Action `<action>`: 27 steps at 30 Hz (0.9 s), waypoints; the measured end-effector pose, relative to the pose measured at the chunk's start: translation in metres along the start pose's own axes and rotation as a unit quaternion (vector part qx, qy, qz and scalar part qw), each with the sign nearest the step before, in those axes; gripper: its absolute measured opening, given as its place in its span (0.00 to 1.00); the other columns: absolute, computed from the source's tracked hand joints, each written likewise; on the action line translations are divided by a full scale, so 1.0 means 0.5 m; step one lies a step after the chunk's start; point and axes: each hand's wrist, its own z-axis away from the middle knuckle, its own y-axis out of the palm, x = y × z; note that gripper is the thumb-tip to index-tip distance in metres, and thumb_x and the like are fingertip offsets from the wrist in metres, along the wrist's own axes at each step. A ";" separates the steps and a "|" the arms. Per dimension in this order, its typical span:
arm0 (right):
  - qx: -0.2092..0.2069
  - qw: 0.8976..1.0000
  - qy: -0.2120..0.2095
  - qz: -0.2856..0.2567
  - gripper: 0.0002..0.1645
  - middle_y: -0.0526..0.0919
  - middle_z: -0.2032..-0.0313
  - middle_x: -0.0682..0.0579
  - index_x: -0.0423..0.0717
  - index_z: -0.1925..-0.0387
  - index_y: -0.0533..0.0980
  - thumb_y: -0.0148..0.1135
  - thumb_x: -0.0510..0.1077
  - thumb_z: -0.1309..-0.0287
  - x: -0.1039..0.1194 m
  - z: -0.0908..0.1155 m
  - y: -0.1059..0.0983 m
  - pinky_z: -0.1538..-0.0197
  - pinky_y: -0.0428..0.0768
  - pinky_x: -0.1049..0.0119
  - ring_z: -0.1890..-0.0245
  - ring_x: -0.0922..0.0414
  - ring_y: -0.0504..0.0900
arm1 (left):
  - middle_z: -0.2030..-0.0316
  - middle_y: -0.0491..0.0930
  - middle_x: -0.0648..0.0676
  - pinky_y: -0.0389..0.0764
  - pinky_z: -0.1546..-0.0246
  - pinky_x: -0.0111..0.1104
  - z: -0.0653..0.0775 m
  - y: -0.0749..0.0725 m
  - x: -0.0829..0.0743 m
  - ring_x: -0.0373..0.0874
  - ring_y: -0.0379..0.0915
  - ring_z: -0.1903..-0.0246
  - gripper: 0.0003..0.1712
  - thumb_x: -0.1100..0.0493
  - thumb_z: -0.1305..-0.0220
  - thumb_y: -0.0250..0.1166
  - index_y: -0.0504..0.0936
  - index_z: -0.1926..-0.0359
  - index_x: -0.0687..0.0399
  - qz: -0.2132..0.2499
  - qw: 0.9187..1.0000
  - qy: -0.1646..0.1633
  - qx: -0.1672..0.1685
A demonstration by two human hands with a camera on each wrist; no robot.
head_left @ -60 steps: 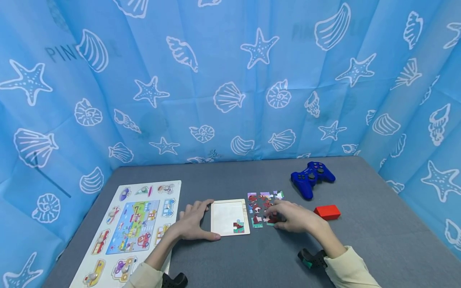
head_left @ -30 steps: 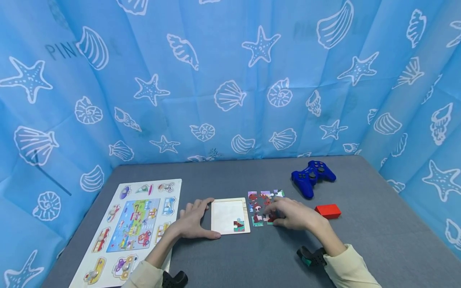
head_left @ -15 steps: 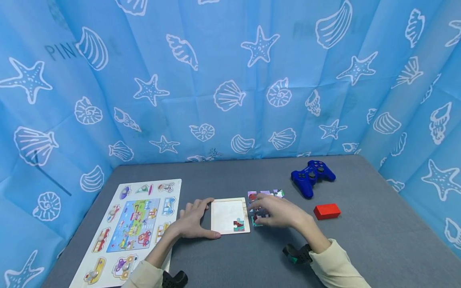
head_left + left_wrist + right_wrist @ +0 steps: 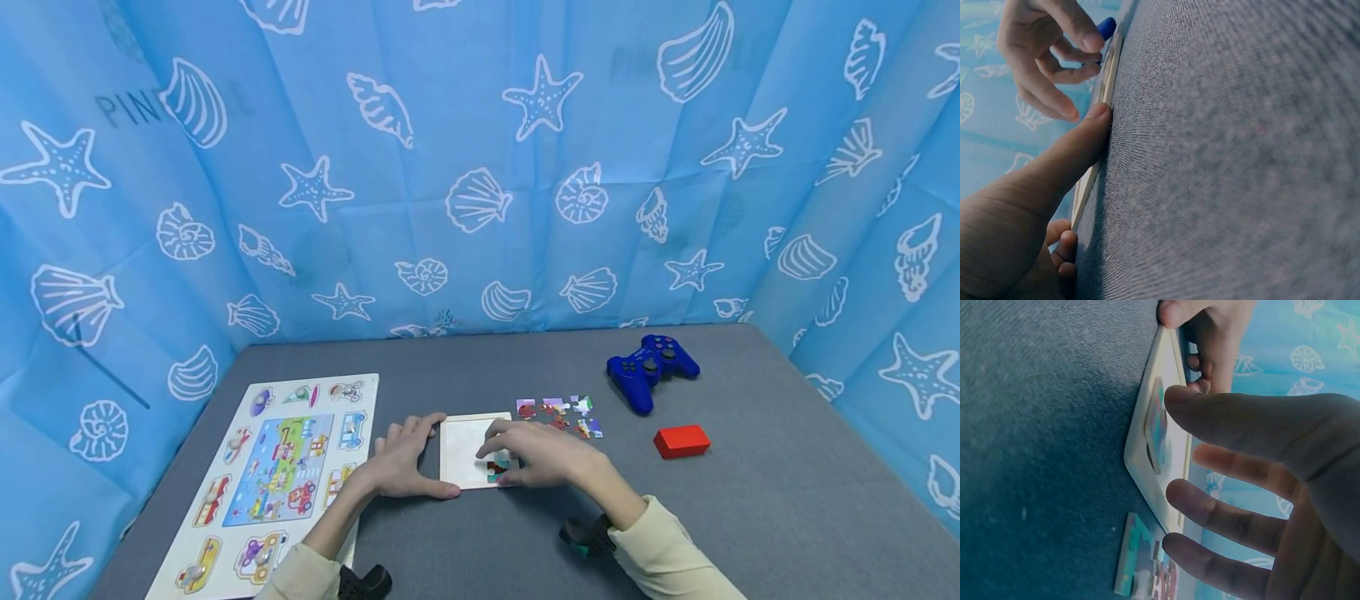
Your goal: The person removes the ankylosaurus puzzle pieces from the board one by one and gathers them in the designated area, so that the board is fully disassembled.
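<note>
My left hand [image 4: 401, 462] grips the left side of a small square wooden puzzle tray [image 4: 459, 442], thumb at its near corner and index finger at the far one. Over the tray's right side hovers my right hand [image 4: 543, 454], its fingers loosely bent and spread apart. No piece shows between them in the right wrist view. A jigsaw piece [image 4: 1157, 422] lies in the tray's near right corner, close below the right thumb. Loose jigsaw pieces [image 4: 558, 408] lie right of the tray; my right hand covers some in the head view, where a teal-edged piece [image 4: 1129, 556] shows in the right wrist view.
A large white picture board [image 4: 247, 383] with knobbed vehicle shapes lies at the left. At the right are a blue game controller [image 4: 651, 371] and a red block [image 4: 681, 442]. A blue seashell curtain [image 4: 480, 250] hangs behind the grey table [image 4: 442, 550].
My right hand has moved left from the loose pieces to above the tray's near right corner. Loose pieces at the right are uncovered. My left hand and the tray have stayed put.
</note>
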 end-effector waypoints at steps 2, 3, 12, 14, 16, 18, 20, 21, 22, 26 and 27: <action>0.005 1.000 -0.001 -0.004 0.21 0.82 0.44 0.51 0.50 0.43 0.83 0.72 0.45 0.38 -0.003 -0.004 0.003 0.55 0.78 0.67 0.59 0.62 0.80 | 0.35 0.68 0.56 0.58 0.56 0.41 0.000 0.000 0.001 0.50 0.58 0.48 0.66 0.28 0.57 0.78 0.57 0.22 0.41 0.001 1.000 0.002 0.000; 0.007 1.000 -0.002 -0.005 0.21 0.83 0.44 0.51 0.50 0.43 0.83 0.72 0.45 0.38 -0.004 -0.006 0.004 0.55 0.78 0.67 0.59 0.62 0.80 | 0.35 0.68 0.56 0.58 0.56 0.41 0.000 0.000 0.001 0.50 0.58 0.48 0.66 0.28 0.58 0.78 0.58 0.22 0.41 0.002 1.000 0.003 -0.001; 0.016 1.000 -0.003 -0.009 0.19 0.84 0.49 0.50 0.49 0.44 0.84 0.71 0.43 0.37 -0.012 -0.012 0.009 0.58 0.77 0.70 0.62 0.63 0.79 | 0.35 0.68 0.56 0.57 0.56 0.41 0.001 0.000 0.001 0.50 0.58 0.49 0.66 0.29 0.57 0.78 0.58 0.22 0.42 0.006 1.000 0.006 -0.004; 0.018 1.000 -0.004 -0.010 0.19 0.84 0.50 0.51 0.49 0.45 0.84 0.71 0.44 0.37 -0.012 -0.011 0.009 0.59 0.76 0.71 0.62 0.63 0.78 | 0.35 0.68 0.56 0.57 0.56 0.40 0.002 -0.002 -0.001 0.50 0.58 0.48 0.66 0.29 0.57 0.78 0.57 0.21 0.42 0.003 1.000 0.005 -0.001; 0.019 1.000 -0.004 -0.011 0.19 0.84 0.51 0.51 0.49 0.45 0.84 0.71 0.44 0.37 -0.013 -0.010 0.009 0.59 0.75 0.71 0.63 0.63 0.78 | 0.35 0.68 0.57 0.57 0.56 0.40 0.004 -0.004 -0.003 0.50 0.58 0.48 0.66 0.28 0.57 0.78 0.57 0.21 0.43 0.001 1.000 0.007 0.000; 0.020 1.000 -0.006 -0.010 0.19 0.84 0.51 0.52 0.49 0.45 0.84 0.71 0.44 0.37 -0.012 -0.009 0.009 0.59 0.76 0.71 0.63 0.64 0.78 | 0.36 0.68 0.57 0.58 0.56 0.41 0.007 -0.006 -0.007 0.50 0.58 0.48 0.66 0.28 0.56 0.77 0.57 0.21 0.44 0.001 1.000 0.007 0.001; 0.023 1.000 -0.007 -0.007 0.19 0.84 0.51 0.52 0.49 0.45 0.84 0.71 0.45 0.37 -0.013 -0.009 0.008 0.59 0.76 0.71 0.62 0.64 0.78 | 0.36 0.68 0.57 0.58 0.56 0.41 0.008 -0.008 -0.010 0.50 0.58 0.48 0.66 0.29 0.56 0.78 0.57 0.21 0.45 0.001 1.000 0.006 0.002; 0.024 1.000 -0.006 -0.007 0.19 0.83 0.51 0.52 0.49 0.45 0.84 0.71 0.44 0.37 -0.013 -0.010 0.008 0.59 0.76 0.71 0.62 0.64 0.78 | 0.36 0.68 0.57 0.58 0.56 0.41 0.009 -0.009 -0.012 0.50 0.58 0.48 0.66 0.29 0.55 0.78 0.57 0.21 0.45 0.002 1.000 0.005 0.002; 0.026 1.000 -0.006 -0.006 0.19 0.83 0.51 0.51 0.49 0.45 0.84 0.71 0.44 0.37 -0.012 -0.010 0.008 0.59 0.76 0.71 0.62 0.64 0.78 | 0.36 0.68 0.57 0.58 0.56 0.41 0.009 -0.009 -0.013 0.50 0.58 0.48 0.65 0.30 0.55 0.78 0.57 0.21 0.44 0.001 1.000 0.003 0.002; 0.029 1.000 -0.005 -0.002 0.19 0.82 0.52 0.52 0.50 0.45 0.84 0.71 0.44 0.38 -0.013 -0.011 0.008 0.59 0.75 0.71 0.63 0.64 0.76 | 0.36 0.68 0.56 0.58 0.56 0.41 0.009 -0.010 -0.015 0.49 0.58 0.48 0.65 0.30 0.55 0.78 0.57 0.21 0.44 0.002 1.000 0.001 0.002; 0.028 1.000 -0.006 0.000 0.18 0.82 0.52 0.52 0.50 0.46 0.84 0.71 0.43 0.38 -0.013 -0.011 0.009 0.59 0.75 0.71 0.63 0.64 0.76 | 0.36 0.68 0.57 0.58 0.56 0.41 0.010 -0.010 -0.014 0.49 0.58 0.48 0.65 0.30 0.55 0.78 0.57 0.21 0.44 0.001 1.000 0.002 0.002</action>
